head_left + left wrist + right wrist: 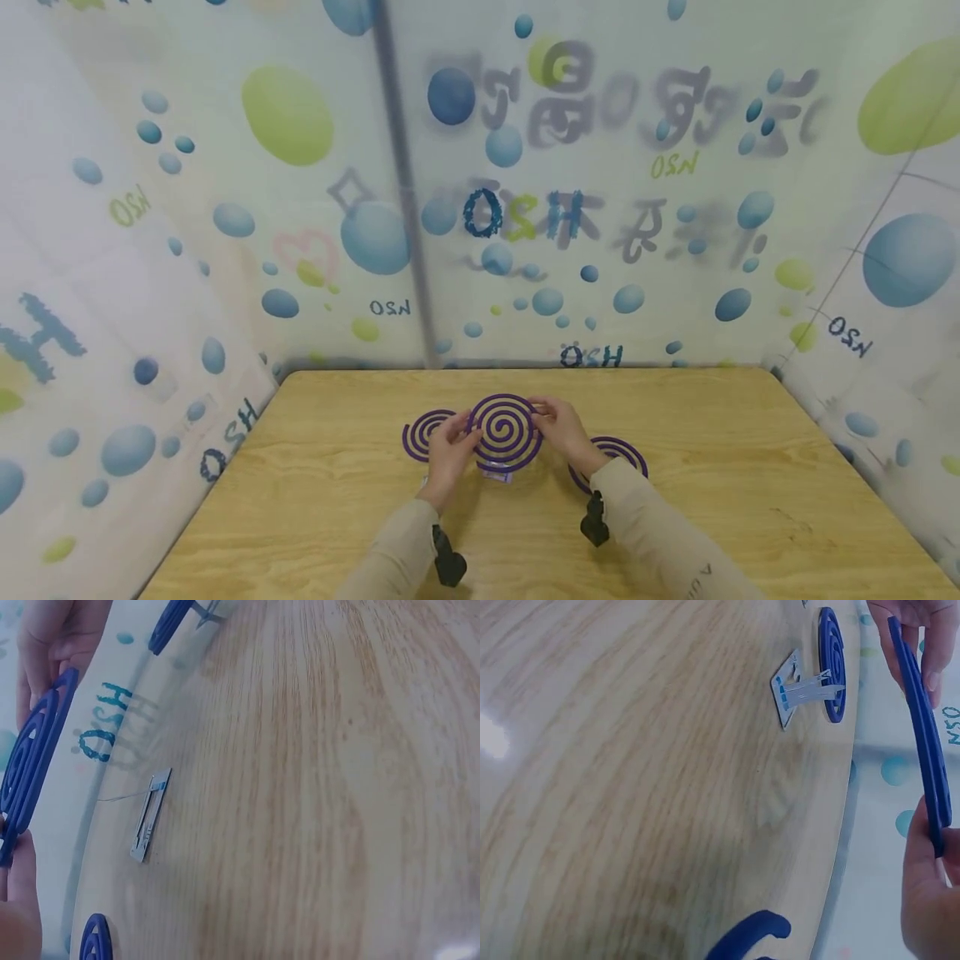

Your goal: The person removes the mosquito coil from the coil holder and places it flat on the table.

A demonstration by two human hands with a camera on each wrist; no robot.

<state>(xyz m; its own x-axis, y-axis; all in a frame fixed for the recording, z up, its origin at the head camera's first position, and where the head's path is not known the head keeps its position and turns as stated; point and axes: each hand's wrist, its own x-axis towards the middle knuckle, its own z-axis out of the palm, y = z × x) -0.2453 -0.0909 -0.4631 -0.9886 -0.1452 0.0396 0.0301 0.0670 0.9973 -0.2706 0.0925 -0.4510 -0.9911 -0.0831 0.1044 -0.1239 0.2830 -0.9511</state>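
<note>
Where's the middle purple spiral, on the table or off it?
Off it. The hands hold the spiral by its edges; the right wrist view shows it apart from the table.

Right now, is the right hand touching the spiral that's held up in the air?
Touching. The right wrist view shows it: the right hand pinches the near end of the held-up spiral.

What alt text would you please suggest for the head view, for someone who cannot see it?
A person's left hand and right hand hold a purple spiral above a wooden table. A second spiral lies at left, a third spiral at right, both partly hidden; behind is a bubble-patterned backdrop.
</note>
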